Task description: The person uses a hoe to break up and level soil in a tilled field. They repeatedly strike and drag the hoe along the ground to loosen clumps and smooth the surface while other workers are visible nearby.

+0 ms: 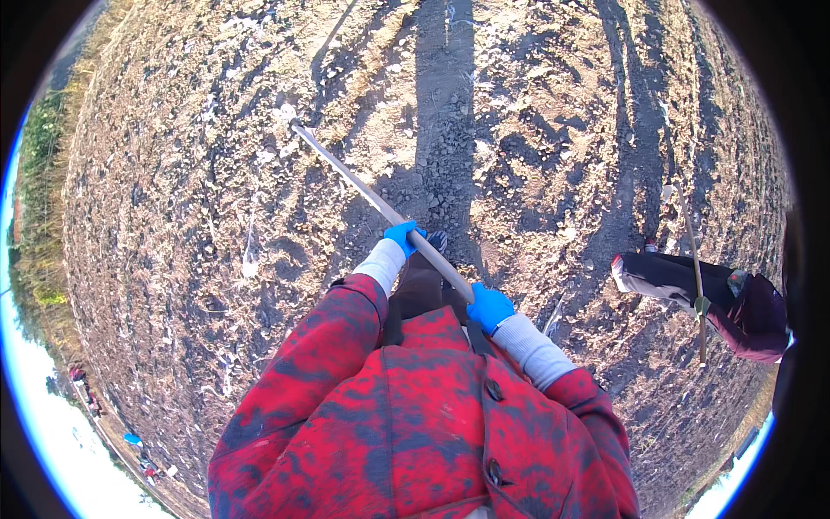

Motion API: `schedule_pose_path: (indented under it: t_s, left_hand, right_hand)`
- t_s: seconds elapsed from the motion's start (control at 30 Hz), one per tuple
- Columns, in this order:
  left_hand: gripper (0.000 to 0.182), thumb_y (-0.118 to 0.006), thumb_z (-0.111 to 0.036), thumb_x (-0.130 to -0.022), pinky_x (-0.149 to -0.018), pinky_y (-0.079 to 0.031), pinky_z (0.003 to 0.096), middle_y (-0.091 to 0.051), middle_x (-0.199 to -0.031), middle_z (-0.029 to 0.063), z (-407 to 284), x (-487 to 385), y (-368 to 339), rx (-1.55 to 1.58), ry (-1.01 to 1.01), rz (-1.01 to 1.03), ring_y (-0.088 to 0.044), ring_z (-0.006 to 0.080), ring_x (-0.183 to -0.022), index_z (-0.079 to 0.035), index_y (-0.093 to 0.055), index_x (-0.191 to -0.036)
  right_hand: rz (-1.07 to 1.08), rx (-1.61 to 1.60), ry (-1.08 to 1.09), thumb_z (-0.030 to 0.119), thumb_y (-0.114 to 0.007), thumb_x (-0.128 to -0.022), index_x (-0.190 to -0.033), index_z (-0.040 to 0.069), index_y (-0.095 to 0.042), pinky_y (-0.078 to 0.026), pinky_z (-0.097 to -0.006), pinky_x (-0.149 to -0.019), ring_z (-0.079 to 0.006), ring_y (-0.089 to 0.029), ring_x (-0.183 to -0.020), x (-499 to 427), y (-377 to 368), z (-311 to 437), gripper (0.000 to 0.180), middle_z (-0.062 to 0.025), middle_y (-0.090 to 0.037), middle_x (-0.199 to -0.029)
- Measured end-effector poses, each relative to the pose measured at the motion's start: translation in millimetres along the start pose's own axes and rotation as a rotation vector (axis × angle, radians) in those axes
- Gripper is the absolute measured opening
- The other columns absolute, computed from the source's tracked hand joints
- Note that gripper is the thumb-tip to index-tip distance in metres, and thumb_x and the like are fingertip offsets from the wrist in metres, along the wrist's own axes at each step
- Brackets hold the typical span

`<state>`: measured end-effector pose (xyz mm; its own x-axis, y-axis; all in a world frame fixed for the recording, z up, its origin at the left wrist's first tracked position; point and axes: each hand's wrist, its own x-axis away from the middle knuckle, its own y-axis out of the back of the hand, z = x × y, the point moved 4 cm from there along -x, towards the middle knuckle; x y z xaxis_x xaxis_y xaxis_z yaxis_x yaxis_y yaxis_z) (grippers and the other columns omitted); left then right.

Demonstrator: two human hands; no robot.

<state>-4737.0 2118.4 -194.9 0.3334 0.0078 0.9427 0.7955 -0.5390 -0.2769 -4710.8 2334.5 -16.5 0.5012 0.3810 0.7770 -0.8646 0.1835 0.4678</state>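
Observation:
My left hand (403, 237), in a blue glove, grips the middle of a long wooden tool handle (363, 188). Closed around the handle's near end is my right hand (490, 307), gloved in the same blue. The handle slants away to the upper left. Its far end meets the soil beside a pale, sunlit patch, and glare keeps me from telling the shape of the tool's head (289, 119). Below my hands, dark trousers (416, 289) and part of a shoe (438, 241) show on the ground.
Dry, cloddy soil (532, 194) with leaf litter and scraps surrounds me. On the right a co-worker (700, 285) in dark clothes holds a long-handled tool (691, 240). Trees (42, 156) line the left edge; a blue object (132, 439) lies far off at lower left.

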Motion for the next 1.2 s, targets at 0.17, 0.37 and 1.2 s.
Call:
schedule_pose_path:
  t_s: [0.17, 0.37, 1.2]
  left_hand:
    - [0.014, -0.054, -0.004, -0.070, -0.064, -0.046, 0.0408, -0.051, -0.070, 0.0145, 75.9, 2.4, -16.8, -0.011, 0.130, 0.012, -0.052, 0.0288, -0.065, -0.001, -0.045, -0.081]
    - [0.011, -0.050, 0.000, -0.068, -0.062, -0.045, 0.0419, -0.049, -0.069, 0.0155, 56.2, 11.3, -10.9, 0.008, 0.067, -0.039, -0.050, 0.0291, -0.062, 0.000, -0.044, -0.077]
    - [0.006, -0.047, -0.010, -0.075, -0.057, -0.045, 0.0418, -0.050, -0.060, 0.0120, 64.7, -13.0, -37.0, 0.166, 0.261, -0.115, -0.049, 0.0272, -0.055, -0.005, -0.044, -0.078]
  right_hand:
    - [-0.096, 0.037, -0.131, 0.028, -0.051, -0.071, -0.100, 0.010, -0.046, -0.044, -0.0458, -0.060, -0.0368, -0.056, -0.067, 90.4, -8.1, -72.9, 0.034, -0.0207, -0.057, -0.071]
    - [-0.198, 0.034, -0.008, 0.027, -0.054, -0.071, -0.102, 0.012, -0.045, -0.045, -0.0434, -0.055, -0.0341, -0.057, -0.061, 78.8, -19.9, -79.6, 0.035, -0.0173, -0.058, -0.067]
    - [-0.221, 0.277, -0.055, 0.019, -0.057, -0.069, -0.098, 0.013, -0.046, -0.044, -0.0401, -0.049, -0.0311, -0.057, -0.059, 107.1, 61.3, -81.3, 0.032, -0.0125, -0.058, -0.066]
